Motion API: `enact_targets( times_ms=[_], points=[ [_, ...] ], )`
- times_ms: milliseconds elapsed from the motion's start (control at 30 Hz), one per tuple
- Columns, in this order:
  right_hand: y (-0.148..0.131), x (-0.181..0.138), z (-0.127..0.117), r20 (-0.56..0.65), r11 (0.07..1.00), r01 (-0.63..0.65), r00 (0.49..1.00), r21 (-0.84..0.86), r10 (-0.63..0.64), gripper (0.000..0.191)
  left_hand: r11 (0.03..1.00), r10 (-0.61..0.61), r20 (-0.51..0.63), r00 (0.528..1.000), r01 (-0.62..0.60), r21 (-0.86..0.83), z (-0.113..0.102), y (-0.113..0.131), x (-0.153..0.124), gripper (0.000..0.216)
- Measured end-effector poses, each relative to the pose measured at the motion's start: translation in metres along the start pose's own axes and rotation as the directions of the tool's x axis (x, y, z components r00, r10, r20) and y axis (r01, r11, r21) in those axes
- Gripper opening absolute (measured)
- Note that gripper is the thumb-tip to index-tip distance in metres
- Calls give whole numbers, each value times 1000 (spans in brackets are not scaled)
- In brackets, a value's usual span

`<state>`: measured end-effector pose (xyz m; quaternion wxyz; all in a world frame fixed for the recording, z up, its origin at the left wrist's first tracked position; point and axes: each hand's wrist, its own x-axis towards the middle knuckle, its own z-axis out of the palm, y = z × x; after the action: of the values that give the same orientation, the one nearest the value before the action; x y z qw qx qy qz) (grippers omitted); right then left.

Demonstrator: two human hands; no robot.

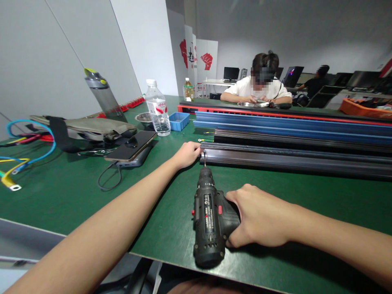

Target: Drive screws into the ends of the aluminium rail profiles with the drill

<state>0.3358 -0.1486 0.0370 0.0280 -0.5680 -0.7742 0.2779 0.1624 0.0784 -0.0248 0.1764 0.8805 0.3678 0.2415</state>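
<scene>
My right hand (260, 216) is wrapped around the grip of a black cordless drill (210, 216) that lies level over the green table (76, 196). The drill's bit (204, 159) points away from me at the near end of a long black rail (290, 159). My left hand (187, 154) is closed beside that rail end, fingertips pinched right next to the bit tip. Whether a small screw is between the fingers I cannot tell.
Several long black, blue and red rails (290, 122) run to the right. To the left lie a phone on a power bank (131, 149), a water bottle (157, 108), a blue tray (179, 121), a grey bag (85, 128) and coloured cables (18, 159). A person (257, 87) sits across the table.
</scene>
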Motion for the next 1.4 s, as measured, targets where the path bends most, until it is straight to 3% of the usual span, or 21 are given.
enact_targets(
  times_ms=[1400],
  points=[
    [0,1,0,20,1000,-12,1000,-25,13,33,1000,-6,-6,1000,6,-25,0,1,-1,32]
  ],
)
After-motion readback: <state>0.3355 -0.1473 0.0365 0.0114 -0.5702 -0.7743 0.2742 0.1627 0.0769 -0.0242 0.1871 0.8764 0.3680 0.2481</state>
